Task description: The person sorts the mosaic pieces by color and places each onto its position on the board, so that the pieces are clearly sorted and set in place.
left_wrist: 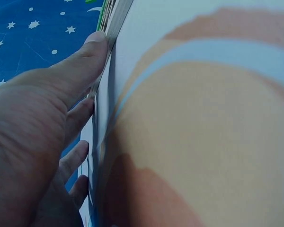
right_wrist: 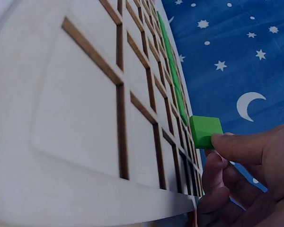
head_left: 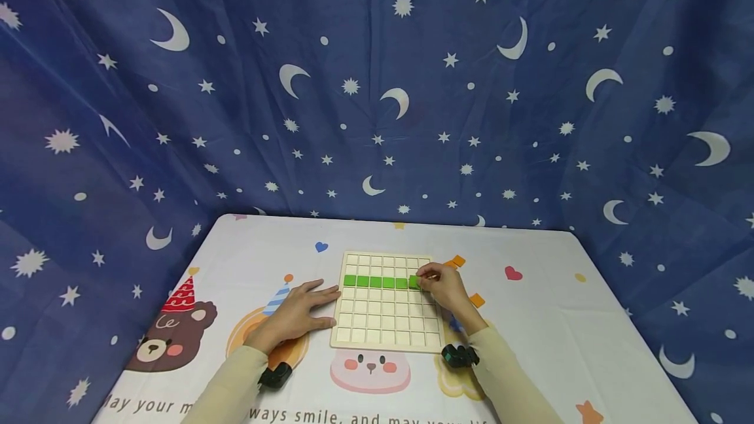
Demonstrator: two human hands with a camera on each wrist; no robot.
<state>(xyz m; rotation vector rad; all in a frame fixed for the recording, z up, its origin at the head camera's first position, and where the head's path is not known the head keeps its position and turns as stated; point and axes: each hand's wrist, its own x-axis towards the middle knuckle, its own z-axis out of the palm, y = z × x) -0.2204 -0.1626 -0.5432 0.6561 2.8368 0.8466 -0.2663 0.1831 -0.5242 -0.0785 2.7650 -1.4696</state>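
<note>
A pale wooden grid board [head_left: 377, 319] lies on the table, with a row of green square tiles [head_left: 376, 282] set across its second row from the far edge. My right hand [head_left: 444, 286] pinches one green tile [right_wrist: 206, 130] between thumb and fingers, over the right end of that row. In the right wrist view this tile stands tilted above the board's surface. My left hand [head_left: 300, 313] rests at the board's left edge with fingers spread, thumb [left_wrist: 94, 45] and fingertips touching the side of the board.
Several orange square tiles [head_left: 476, 300] lie on the table to the right of the board, some partly behind the right hand. A white cloth printed with a bear [head_left: 171, 339] and lettering covers the table. Behind it hangs a blue curtain [head_left: 377, 116] with moons and stars.
</note>
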